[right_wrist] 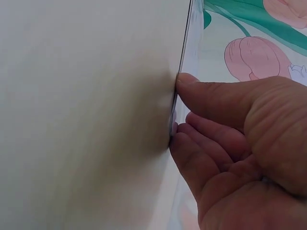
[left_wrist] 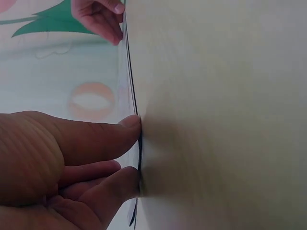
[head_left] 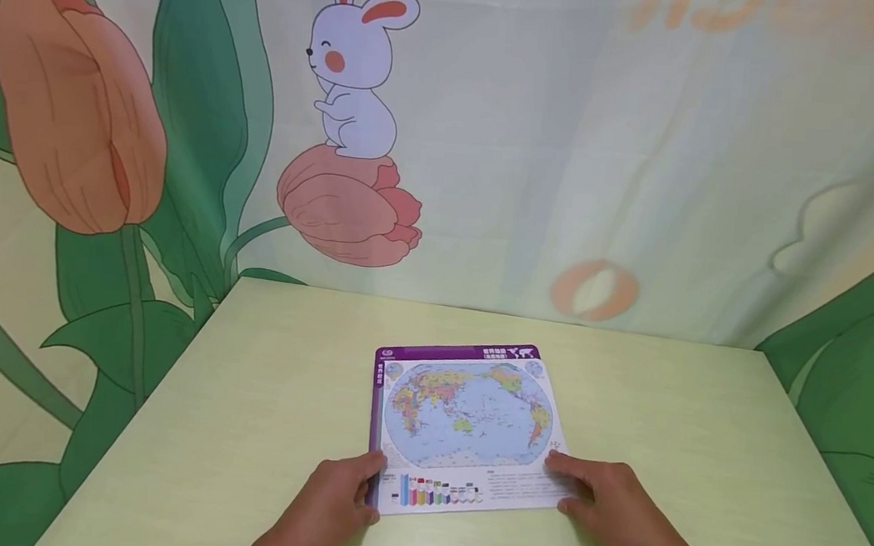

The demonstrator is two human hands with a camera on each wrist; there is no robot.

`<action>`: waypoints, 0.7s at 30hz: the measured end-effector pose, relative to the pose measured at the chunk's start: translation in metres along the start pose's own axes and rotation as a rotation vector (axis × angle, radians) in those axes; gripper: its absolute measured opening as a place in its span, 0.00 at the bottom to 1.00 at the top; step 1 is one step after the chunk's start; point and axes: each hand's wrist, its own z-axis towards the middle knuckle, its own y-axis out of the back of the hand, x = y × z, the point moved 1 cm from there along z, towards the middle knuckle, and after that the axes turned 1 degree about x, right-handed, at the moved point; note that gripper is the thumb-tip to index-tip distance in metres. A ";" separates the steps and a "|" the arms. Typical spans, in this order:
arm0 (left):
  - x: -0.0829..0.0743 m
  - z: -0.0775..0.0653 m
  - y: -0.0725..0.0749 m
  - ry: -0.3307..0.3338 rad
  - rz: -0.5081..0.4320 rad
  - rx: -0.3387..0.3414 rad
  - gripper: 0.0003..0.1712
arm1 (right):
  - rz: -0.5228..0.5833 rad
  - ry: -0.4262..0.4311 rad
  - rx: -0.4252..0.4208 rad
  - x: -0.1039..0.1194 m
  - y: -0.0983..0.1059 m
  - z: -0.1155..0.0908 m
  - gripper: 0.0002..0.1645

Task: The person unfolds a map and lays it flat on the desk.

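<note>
A thin world map board [head_left: 465, 429] with a purple top border lies nearly flat at the middle of the table. My left hand [head_left: 336, 496] holds its left edge near the close corner, with the thumb and fingertips on the rim. At the opposite edge, my right hand [head_left: 611, 505] grips the lower right side in a similar way. Seen edge-on, the board is a thin dark line between the left-hand fingers [left_wrist: 129, 179] in the left wrist view. The right-hand thumb [right_wrist: 187, 81] and fingertips meet the same thin edge in the right wrist view.
The pale yellow table [head_left: 250, 378] spreads out on both sides of the board. Behind it hangs a cloth backdrop [head_left: 535, 145] printed with tulips, green leaves and a white rabbit [head_left: 359, 76].
</note>
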 end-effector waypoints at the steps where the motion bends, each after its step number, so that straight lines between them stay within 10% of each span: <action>1: -0.002 0.000 -0.001 0.010 0.002 0.004 0.38 | -0.002 0.002 0.000 -0.001 0.000 0.001 0.31; 21: -0.009 0.001 -0.015 0.045 0.113 0.058 0.21 | 0.044 -0.084 -0.034 -0.018 0.004 0.026 0.35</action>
